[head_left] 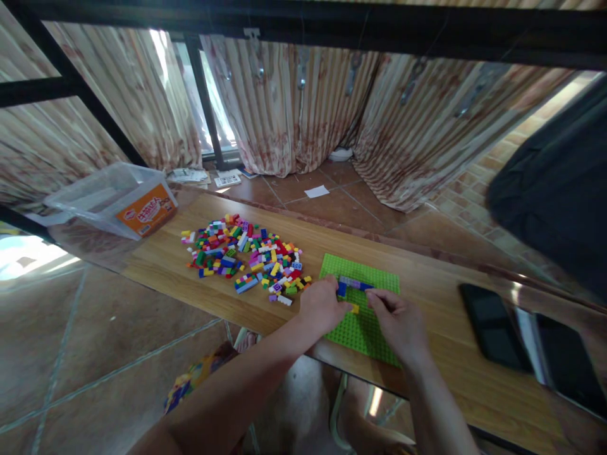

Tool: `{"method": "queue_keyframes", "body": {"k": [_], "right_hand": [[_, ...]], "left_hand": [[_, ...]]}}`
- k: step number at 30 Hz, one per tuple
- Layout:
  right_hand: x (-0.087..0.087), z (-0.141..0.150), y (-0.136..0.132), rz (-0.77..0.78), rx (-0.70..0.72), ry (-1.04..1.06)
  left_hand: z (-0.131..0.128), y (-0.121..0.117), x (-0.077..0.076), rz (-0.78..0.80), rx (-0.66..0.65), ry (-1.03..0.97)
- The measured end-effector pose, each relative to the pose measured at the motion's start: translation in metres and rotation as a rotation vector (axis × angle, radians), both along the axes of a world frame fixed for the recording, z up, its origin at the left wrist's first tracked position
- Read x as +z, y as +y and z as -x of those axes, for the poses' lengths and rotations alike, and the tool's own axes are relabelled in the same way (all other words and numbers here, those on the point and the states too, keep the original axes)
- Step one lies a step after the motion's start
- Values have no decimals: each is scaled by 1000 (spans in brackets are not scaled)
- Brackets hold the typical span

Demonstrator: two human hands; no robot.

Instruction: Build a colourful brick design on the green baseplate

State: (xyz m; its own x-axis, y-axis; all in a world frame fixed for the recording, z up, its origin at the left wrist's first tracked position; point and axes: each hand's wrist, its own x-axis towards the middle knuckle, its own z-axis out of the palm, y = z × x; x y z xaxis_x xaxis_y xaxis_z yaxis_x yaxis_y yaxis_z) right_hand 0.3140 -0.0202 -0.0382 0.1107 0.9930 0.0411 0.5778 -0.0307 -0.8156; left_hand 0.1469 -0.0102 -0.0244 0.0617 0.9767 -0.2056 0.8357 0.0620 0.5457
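Observation:
A green studded baseplate lies on the table under both hands. Near its far edge runs a row of bricks, with a grey-purple brick on the left and a dark blue brick at the right end. My left hand reaches over the plate's left side, its fingers closed about a blue brick just below the row. By the left thumb sits a yellow brick. My right hand is pinched, its fingertips at the dark blue brick; the grip is partly hidden.
Left of the plate spreads a pile of small colored bricks. A clear plastic bin with an orange label stands at the table's far left. On the right lie a black phone-like device and a second dark device.

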Motion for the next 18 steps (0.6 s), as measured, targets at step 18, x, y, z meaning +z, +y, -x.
{"method": "queue_keyframes", "body": {"k": [18], "right_hand": [[-2,4,1,-58,-38,-266]], "left_hand": [[80,11,19,-200,30,-171]]}}
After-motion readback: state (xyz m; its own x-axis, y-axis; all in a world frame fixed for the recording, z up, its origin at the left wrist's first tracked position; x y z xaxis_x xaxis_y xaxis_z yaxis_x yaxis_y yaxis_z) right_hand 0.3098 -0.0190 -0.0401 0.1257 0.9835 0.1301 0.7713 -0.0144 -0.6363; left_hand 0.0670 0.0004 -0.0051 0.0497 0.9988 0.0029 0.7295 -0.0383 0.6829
